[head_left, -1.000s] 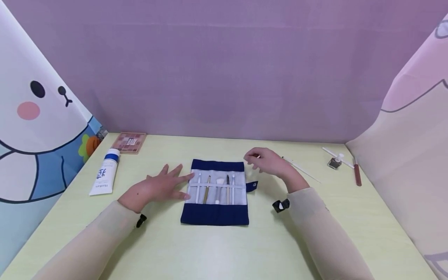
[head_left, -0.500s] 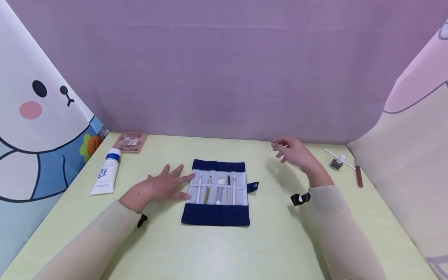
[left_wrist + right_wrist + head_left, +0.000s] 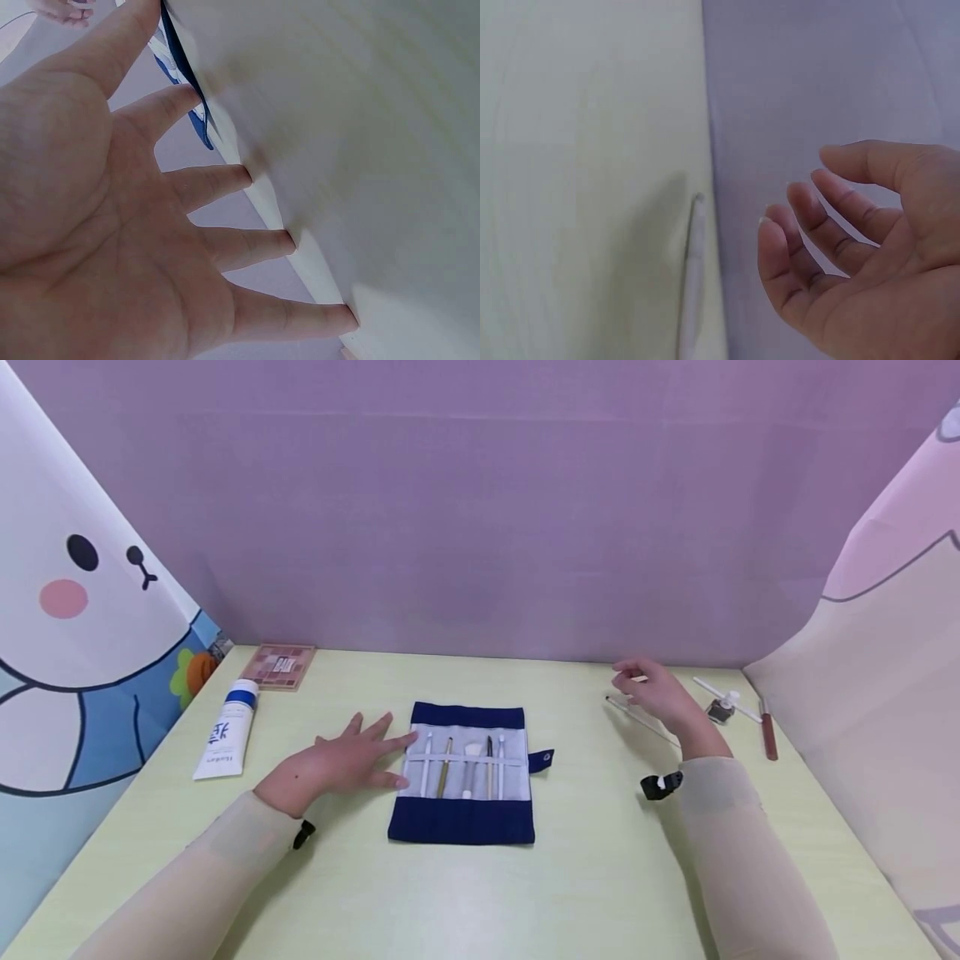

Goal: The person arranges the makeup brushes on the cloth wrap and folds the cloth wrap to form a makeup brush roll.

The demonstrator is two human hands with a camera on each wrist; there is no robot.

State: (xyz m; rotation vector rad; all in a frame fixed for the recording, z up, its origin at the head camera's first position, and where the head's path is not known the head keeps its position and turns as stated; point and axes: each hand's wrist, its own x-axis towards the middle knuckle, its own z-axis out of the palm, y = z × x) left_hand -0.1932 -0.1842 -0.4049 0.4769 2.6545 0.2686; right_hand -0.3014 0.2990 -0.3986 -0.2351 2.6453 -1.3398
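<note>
**Reaching for a loose brush beside the open roll**

From the table's (image 3: 480, 902) left edge: a white tube (image 3: 225, 732) lies near that edge, with a palette (image 3: 277, 664) at the far-left corner. The left hand (image 3: 337, 762) rests flat on the table, fingers straight and spread, its fingertips (image 3: 405, 742) touching the left border of the unrolled blue brush roll (image 3: 463, 772) at the centre; five brushes sit under the roll's white band. Further right, the right hand (image 3: 660, 693) hovers with fingers loosely curled and apart, holding nothing. Just under it lies a thin white brush (image 3: 637, 717) (image 3: 694, 277), near the far edge and well apart from the roll (the wrist view shows the fingers above it, not touching). By the far-right corner lie a small pot (image 3: 718, 710), a white stick (image 3: 742, 708) and a brown pencil (image 3: 767, 735).

Judged from this, the step is best done by lowering thumb and forefinger onto the shaft's middle, pinching lightly so it does not roll, while the flat palm keeps the roll from sliding.
</note>
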